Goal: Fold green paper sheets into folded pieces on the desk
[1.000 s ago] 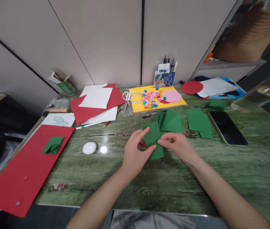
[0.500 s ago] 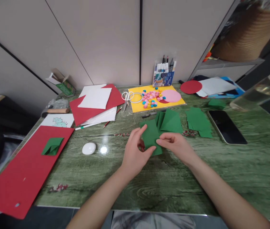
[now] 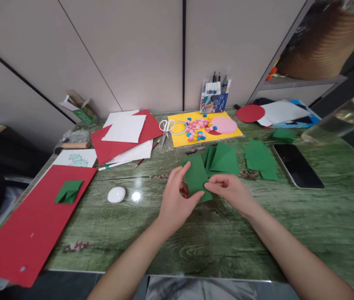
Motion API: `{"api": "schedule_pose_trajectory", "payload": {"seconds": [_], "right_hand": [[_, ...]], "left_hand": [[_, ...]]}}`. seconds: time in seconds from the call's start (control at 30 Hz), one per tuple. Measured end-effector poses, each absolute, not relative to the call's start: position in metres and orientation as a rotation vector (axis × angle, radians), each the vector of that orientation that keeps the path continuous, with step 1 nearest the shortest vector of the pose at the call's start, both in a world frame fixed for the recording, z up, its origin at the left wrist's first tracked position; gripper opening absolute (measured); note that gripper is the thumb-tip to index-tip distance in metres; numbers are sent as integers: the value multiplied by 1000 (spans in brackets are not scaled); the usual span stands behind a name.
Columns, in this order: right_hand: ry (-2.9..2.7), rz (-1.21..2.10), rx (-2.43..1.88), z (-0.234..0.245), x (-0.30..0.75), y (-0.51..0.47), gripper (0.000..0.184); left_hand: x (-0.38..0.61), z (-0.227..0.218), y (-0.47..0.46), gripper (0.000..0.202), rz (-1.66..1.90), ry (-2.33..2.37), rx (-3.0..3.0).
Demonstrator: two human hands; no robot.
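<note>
Between my hands is a piece of green paper (image 3: 196, 175), held above the table in front of me. My left hand (image 3: 177, 196) grips its left side and lower edge, the thumb at the bottom and the index finger near the top. The thumb and fingers of my right hand (image 3: 228, 189) pinch its right edge. Just beyond lie folded green papers (image 3: 223, 160), and to their right a stack of green paper pieces (image 3: 259, 160). A small folded green paper (image 3: 69, 191) rests on a long red sheet (image 3: 29, 225) at the left.
A white oval object (image 3: 116, 194) sits left of my hands, a phone (image 3: 298, 166) to the right. Farther back are scissors (image 3: 165, 131), pompoms (image 3: 198, 125) on a yellow sheet (image 3: 179, 141), a pen set (image 3: 214, 98), and red and white papers (image 3: 125, 129). A clear container (image 3: 336, 121) stands far right.
The green paper has shifted very slightly up and to the left in my hands. Both hands keep nearly the same grip, and everything else stays put.
</note>
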State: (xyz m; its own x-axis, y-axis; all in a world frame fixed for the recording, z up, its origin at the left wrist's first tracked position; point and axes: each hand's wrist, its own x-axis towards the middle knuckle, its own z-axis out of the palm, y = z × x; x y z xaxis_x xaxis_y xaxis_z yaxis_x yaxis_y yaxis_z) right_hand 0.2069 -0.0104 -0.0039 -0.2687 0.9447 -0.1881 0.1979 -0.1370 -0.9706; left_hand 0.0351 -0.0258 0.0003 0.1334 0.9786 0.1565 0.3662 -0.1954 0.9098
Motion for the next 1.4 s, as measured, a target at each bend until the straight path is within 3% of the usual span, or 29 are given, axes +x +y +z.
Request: {"api": "schedule_pose_trajectory", "payload": {"seconds": [0.47, 1.4], "right_hand": [[-1271, 1632, -1225, -4, 205, -13, 26], [-1384, 1565, -1296, 1, 211, -8, 22]], "left_hand": [[35, 0, -21, 72, 1046, 1288, 1530], [27, -1, -16, 86, 985, 1191, 1635]]}}
